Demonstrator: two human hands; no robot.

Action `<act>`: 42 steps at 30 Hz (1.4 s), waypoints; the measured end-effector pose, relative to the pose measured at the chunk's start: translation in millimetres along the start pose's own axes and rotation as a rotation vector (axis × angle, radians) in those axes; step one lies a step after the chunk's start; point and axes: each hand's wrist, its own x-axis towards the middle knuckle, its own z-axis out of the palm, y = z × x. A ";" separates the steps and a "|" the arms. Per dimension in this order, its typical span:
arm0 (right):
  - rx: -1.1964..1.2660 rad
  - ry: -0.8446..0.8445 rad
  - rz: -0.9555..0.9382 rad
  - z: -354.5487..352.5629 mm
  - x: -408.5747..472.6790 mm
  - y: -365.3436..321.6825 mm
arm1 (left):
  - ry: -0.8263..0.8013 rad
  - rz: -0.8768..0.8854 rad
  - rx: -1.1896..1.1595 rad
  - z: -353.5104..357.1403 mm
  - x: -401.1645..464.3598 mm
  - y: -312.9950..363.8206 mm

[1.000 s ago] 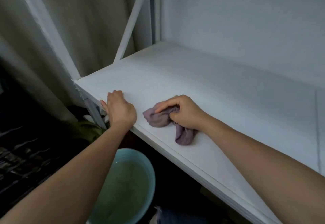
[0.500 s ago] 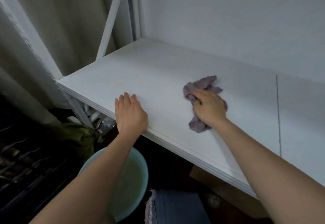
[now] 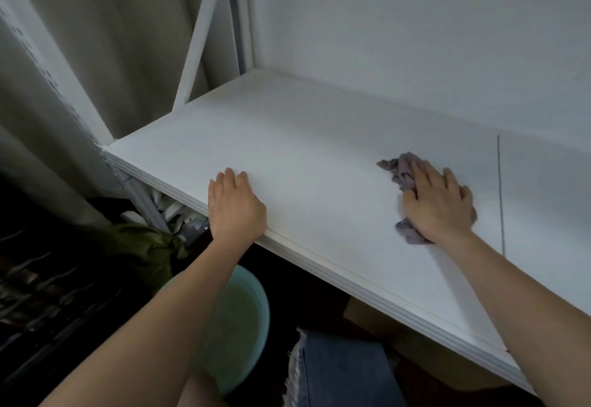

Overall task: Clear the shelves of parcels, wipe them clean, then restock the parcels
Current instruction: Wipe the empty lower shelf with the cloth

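- The right hand (image 3: 438, 203) presses flat on a purple cloth (image 3: 403, 170) on the white shelf (image 3: 303, 151), fingers straight, spreading pressure to wipe.
- The left hand (image 3: 235, 207) rests on the shelf's front edge, likely bracing; its grip is loose, holding nothing.
- No parcels show; the basin (image 3: 252, 307) below sits partly hidden by the left arm.

The shelf (image 3: 287, 151) is plain white, the cloth (image 3: 401, 167) a dull mauve, the basin (image 3: 252, 310) pale turquoise, the bundle (image 3: 140, 246) below olive green, the fabric (image 3: 339, 371) blue denim.
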 end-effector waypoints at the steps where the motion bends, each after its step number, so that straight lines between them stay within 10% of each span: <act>1: -0.008 0.024 -0.032 5.0 4.1 -10.5 | 0.012 0.000 -0.014 1.1 0.6 -1.2; 24: 0.386 -0.119 -0.918 39.9 -11.7 -180.9 | -0.086 -0.247 -0.727 -42.5 -6.9 -69.5; 39: 0.646 -0.265 -0.737 -16.1 -115.0 -64.6 | -0.046 -0.047 -0.534 -35.4 -24.6 22.0; 42: 0.756 -0.035 -0.554 -37.8 -79.8 -21.8 | 0.043 0.034 -0.409 -14.8 -25.6 31.1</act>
